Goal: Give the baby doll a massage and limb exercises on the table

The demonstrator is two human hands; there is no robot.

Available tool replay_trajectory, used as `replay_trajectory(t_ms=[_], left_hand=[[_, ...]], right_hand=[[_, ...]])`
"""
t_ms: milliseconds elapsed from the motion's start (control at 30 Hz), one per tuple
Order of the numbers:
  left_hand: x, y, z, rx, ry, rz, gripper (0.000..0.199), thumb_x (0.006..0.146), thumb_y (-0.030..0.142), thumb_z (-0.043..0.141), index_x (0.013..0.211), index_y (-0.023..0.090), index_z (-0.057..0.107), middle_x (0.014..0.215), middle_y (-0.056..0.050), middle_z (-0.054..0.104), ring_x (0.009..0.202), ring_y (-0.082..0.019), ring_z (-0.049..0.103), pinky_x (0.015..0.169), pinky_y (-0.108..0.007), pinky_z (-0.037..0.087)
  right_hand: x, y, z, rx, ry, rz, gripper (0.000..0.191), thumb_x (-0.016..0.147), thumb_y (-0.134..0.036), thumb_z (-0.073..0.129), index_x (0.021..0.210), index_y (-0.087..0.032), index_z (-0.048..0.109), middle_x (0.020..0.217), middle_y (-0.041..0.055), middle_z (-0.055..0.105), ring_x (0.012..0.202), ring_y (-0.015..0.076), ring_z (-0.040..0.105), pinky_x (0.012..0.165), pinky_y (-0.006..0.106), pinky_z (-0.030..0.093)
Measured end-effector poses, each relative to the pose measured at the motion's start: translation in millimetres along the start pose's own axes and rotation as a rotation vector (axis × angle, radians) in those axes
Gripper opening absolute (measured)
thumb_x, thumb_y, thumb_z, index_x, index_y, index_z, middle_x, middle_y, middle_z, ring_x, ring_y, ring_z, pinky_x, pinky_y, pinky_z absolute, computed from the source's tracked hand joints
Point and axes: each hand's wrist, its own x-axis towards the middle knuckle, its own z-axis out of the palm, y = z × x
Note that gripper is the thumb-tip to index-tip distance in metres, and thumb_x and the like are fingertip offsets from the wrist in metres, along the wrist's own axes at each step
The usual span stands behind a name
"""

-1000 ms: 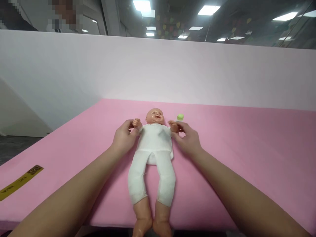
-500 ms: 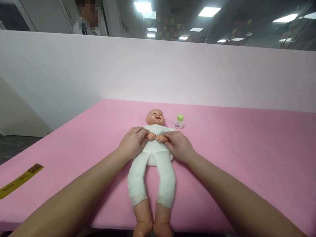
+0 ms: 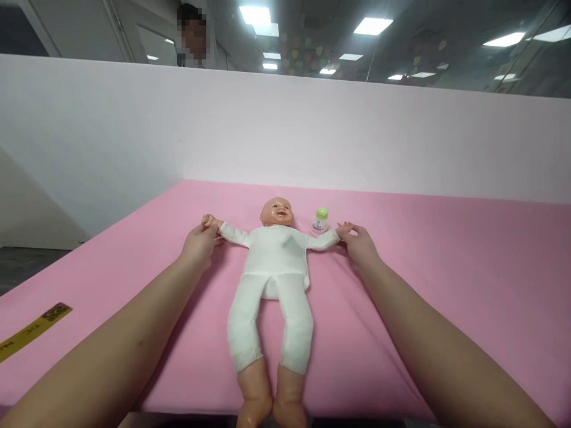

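You have the doll [image 3: 277,252] lying on its back along the pink sheet [image 3: 446,303], its head toward the white panel [image 3: 312,131] and its feet toward you. Your left hand [image 3: 198,244] is grasping one of its small hands at the wrist, and your right hand [image 3: 363,246] has the other pinched between thumb and fingers, so both sleeved arms stretch out sideways. The torso and limbs are matte white cloth, softly padded; the round head, hands and bare feet look like smooth, glossy plastic (the forehead catches the light). Near the head, just beyond the arm your right hand holds, stands a squat jar [image 3: 320,222] with a domed green cap. The sheet creases lightly by your right forearm, and a flat yellow strip [image 3: 35,330] lies at the left.
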Motion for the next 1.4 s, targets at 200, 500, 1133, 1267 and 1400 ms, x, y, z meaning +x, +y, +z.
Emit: replay_trajectory(t_ms=[200,500,1133,1267,1400], left_hand=[[17,-4,-11.1,-0.043,-0.013,-0.122,0.011,0.094,0.019,0.065,0.105,0.017,0.064,0.097,-0.015,0.074,0.087,-0.027,0.078,0.080,-0.045,0.067],[-20,6,3.2,0.287,-0.045,0.302,0.035,0.094,0.048,0.071,0.116,0.021,0.066,0.116,-0.011,0.074,0.103,-0.027,0.073,0.089,-0.040,0.060],[-84,8,42.1,1.243,-0.507,1.124,0.032,0.099,0.024,0.054,0.124,0.028,0.074,0.132,-0.008,0.071,0.123,-0.032,0.063,0.108,-0.050,0.047],[-85,8,41.9,1.203,-0.471,1.073,0.031,0.098,0.028,0.057,0.126,0.027,0.071,0.131,-0.009,0.071,0.123,-0.033,0.062,0.106,-0.049,0.047],[-80,11,36.4,1.054,-0.394,0.940,0.032,0.102,0.043,0.055,0.126,0.027,0.069,0.124,-0.009,0.074,0.115,-0.032,0.066,0.098,-0.046,0.051]], right_hand=[[18,12,-11,-0.037,-0.087,0.187,0.023,0.085,-0.021,0.082,0.103,-0.014,0.070,0.097,0.0147,0.078,0.063,0.0184,0.074,0.055,0.027,0.068],[-18,-7,9,-0.101,0.000,-0.318,0.063,0.088,-0.040,0.082,0.144,-0.025,0.057,0.126,0.0091,0.076,0.106,0.0275,0.076,0.091,0.045,0.068],[-89,-15,59,-0.874,-0.491,-1.159,0.032,0.100,-0.017,0.063,0.129,-0.026,0.073,0.131,0.0072,0.073,0.121,0.0316,0.062,0.109,0.053,0.050],[-86,-12,62,-0.761,-0.454,-1.002,0.036,0.097,-0.016,0.066,0.131,-0.026,0.071,0.127,0.0053,0.075,0.115,0.0297,0.065,0.106,0.052,0.052],[-68,-11,51,-0.499,-0.289,-0.695,0.038,0.097,-0.030,0.069,0.135,-0.029,0.069,0.123,0.0049,0.076,0.105,0.0270,0.071,0.091,0.045,0.061]])
